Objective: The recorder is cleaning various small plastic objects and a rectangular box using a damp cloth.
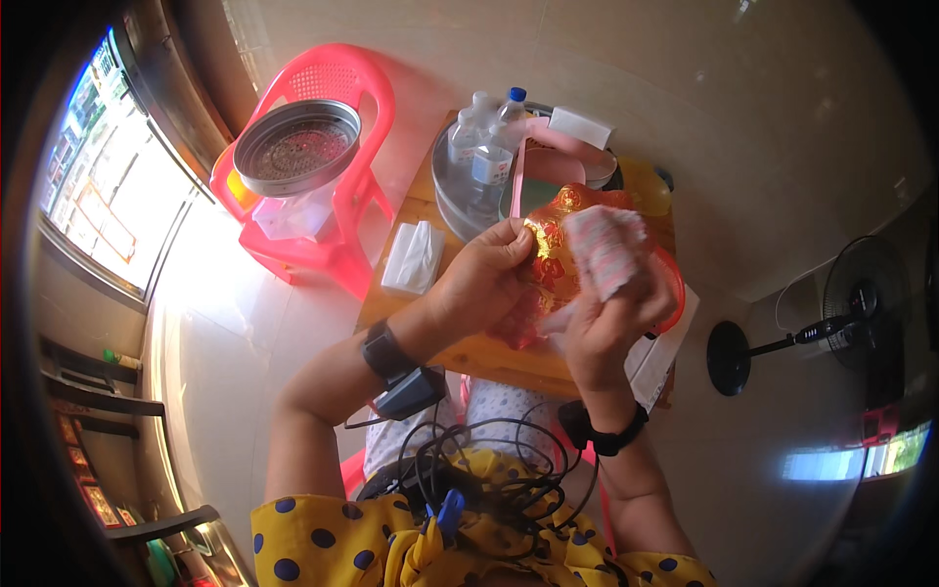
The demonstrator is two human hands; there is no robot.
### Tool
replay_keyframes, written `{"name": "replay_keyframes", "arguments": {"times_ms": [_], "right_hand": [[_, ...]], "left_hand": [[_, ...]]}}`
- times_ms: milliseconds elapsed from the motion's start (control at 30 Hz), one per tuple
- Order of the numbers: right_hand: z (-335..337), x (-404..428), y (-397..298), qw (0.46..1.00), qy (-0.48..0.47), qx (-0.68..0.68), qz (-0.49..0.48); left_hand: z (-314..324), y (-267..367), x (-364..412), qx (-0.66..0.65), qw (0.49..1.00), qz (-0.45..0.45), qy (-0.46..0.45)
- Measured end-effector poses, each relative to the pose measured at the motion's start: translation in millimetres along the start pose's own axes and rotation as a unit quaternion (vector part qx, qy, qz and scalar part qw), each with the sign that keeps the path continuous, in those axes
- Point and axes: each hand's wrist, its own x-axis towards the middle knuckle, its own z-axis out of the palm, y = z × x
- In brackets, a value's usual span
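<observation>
Over the wooden table (469,351), my left hand (488,268) pinches the left edge of a shiny red and gold patterned item (550,257), which may be a tray or a package. My right hand (612,315) grips a pink and white cloth (607,246) against the item's right side. The cloth and my right fingers look blurred and hide part of the item. Below and behind my right hand shows the rim of a red plastic basket (671,290). A plastic-wrapped pack of tissues (413,257) lies on the table to the left of my left hand.
A round metal tray (444,187) holds several plastic bottles (491,158) at the table's back. A white box (581,127) sits beside them. To the left, a pink plastic chair (352,242) bears a metal steamer pan (297,147). A standing fan (825,330) is at the right. Black cables (477,469) lie across my lap.
</observation>
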Motion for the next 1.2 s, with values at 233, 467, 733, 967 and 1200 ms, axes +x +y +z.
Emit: {"name": "replay_keyframes", "arguments": {"times_ms": [233, 467, 733, 967, 1200], "right_hand": [[-0.8, 37.8, 37.6, 0.925, -0.118, 0.256, 0.256], [-6.2, 16.7, 8.2, 0.993, -0.076, 0.035, 0.089], [5.1, -15.4, -21.8, 0.984, -0.133, 0.024, -0.116], [9.2, -11.7, -1.1, 0.973, -0.113, 0.074, -0.188], [14.8, -39.9, 4.1, 0.972, -0.019, 0.233, -0.019]], "left_hand": [[-0.3, 7.9, -10.7, 0.04, 0.996, -0.028, 0.071], [-4.6, 6.5, -11.0, 0.046, 0.995, -0.001, 0.094], [-6.0, 2.3, -0.3, -0.025, 0.994, -0.007, 0.11], [-14.6, 5.2, -26.0, 0.381, 0.914, 0.092, 0.105], [3.0, 3.1, -21.1, -0.037, 0.984, 0.063, 0.162]]}}
